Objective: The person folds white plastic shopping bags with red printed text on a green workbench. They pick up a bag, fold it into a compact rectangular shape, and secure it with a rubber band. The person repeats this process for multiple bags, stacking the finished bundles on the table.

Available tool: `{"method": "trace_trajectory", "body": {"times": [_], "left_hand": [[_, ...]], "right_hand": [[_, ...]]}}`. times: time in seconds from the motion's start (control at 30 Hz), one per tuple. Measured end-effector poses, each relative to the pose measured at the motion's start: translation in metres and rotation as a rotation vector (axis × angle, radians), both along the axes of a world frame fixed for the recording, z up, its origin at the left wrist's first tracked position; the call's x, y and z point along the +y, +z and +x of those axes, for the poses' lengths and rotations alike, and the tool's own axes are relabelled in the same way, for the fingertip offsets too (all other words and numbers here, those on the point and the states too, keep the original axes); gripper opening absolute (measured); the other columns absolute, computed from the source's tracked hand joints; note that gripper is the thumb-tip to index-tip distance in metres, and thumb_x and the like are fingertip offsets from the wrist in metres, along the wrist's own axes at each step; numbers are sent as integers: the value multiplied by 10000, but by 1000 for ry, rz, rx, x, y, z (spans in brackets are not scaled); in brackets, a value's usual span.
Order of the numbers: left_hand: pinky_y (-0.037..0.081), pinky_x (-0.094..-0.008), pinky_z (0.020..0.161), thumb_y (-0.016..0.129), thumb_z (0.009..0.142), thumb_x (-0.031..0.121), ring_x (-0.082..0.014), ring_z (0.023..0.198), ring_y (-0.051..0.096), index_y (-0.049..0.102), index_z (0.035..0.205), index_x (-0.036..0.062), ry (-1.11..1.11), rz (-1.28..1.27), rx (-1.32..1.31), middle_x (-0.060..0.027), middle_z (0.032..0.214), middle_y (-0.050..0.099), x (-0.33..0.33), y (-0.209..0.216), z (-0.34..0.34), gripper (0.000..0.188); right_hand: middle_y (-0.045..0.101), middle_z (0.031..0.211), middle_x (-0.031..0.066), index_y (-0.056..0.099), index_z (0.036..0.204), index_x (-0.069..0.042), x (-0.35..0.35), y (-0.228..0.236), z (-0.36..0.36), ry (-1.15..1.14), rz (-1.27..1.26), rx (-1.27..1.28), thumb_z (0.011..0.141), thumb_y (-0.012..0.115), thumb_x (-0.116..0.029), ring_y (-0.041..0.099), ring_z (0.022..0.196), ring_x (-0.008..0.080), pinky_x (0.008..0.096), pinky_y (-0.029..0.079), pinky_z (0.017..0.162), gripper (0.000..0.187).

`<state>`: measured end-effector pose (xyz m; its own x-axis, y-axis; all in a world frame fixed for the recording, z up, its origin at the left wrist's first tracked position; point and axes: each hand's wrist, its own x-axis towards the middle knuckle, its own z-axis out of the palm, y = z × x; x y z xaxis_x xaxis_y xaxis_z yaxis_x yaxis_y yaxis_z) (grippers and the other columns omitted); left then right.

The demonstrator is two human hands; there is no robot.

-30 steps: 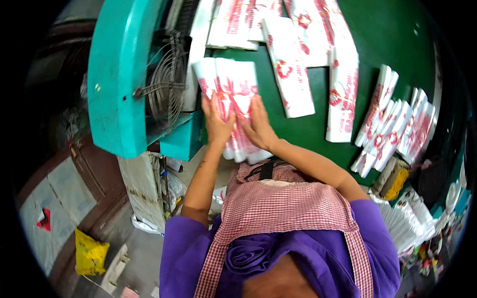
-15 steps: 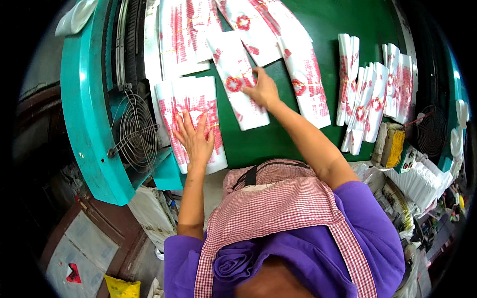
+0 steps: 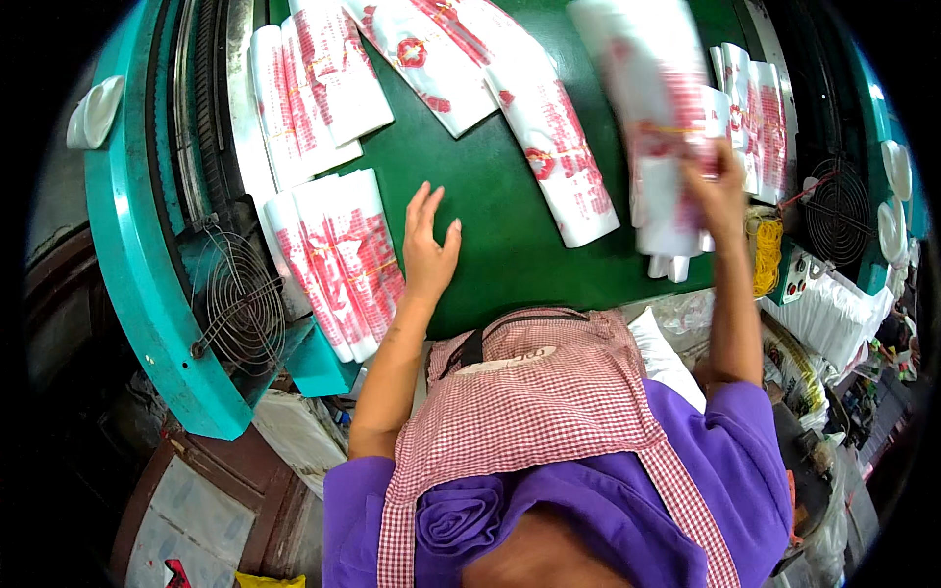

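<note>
My right hand (image 3: 721, 201) grips a folded bundle of white plastic bags (image 3: 649, 59) with red print and a thin yellow band. This bundle is smeared by motion and is held above the right side of the green table (image 3: 490, 265), partly hiding the bundles behind it. My left hand (image 3: 428, 250) hovers over the table with its fingers apart and nothing in them. Beside it, to the left, lies a stack of folded bag bundles (image 3: 338, 260). One long banded bundle (image 3: 554, 162) lies between my hands, slanting away toward the far edge.
More bag bundles lie at the far left (image 3: 338, 78) and the far right (image 3: 767, 127). Teal machine frames (image 3: 137, 255) flank the table, with a round wire fan guard (image 3: 243, 304) at the left. Yellow bands (image 3: 767, 257) hang by a small control box (image 3: 799, 277) at the right.
My right hand has taken hold of the middle bundle and carried it right. My left hand has come off the left stack and moved right. The view has shifted.
</note>
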<state>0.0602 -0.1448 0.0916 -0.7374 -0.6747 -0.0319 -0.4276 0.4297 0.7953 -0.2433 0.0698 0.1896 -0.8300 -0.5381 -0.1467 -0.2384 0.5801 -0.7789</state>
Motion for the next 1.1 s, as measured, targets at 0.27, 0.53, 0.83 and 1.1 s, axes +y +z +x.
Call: {"method": "trace_trajectory", "body": {"times": [0.27, 0.53, 0.83, 1.1], "left_hand": [[440, -364, 941, 640, 841, 178, -283, 1173, 514, 431, 1309, -15, 434, 423, 202, -211, 1337, 449, -85, -40, -88, 547], [461, -344, 876, 775, 680, 221, -282, 1061, 552, 355, 1331, -52, 567, 203, -66, -225, 1185, 535, -110, -69, -163, 822], [482, -327, 768, 684, 715, 76, -223, 841, 625, 562, 1011, -61, 620, 562, 328, -162, 942, 647, -112, -58, -158, 348], [488, -284, 793, 594, 853, 77, -136, 887, 596, 519, 1143, -32, 507, 988, 701, -92, 1005, 620, -126, -59, -122, 318]], "right_hand": [[571, 1178, 129, 457, 1283, 12, 27, -79, -20, -17, 38, 133, 787, 698, -113, 559, 1069, 250, 336, 459, 880, 565], [637, 1049, 142, 468, 1217, 22, -85, -115, 59, 127, 54, -363, 634, 788, -85, 612, 957, 249, 333, 462, 874, 674], [574, 1134, 179, 533, 1184, 5, -152, -82, -42, 46, -54, 405, 732, 721, -109, 550, 1044, 277, 357, 413, 942, 502], [589, 1120, 242, 527, 1136, 51, -294, -144, -53, 308, 211, 133, 663, 788, -318, 592, 999, 342, 406, 465, 858, 655]]}}
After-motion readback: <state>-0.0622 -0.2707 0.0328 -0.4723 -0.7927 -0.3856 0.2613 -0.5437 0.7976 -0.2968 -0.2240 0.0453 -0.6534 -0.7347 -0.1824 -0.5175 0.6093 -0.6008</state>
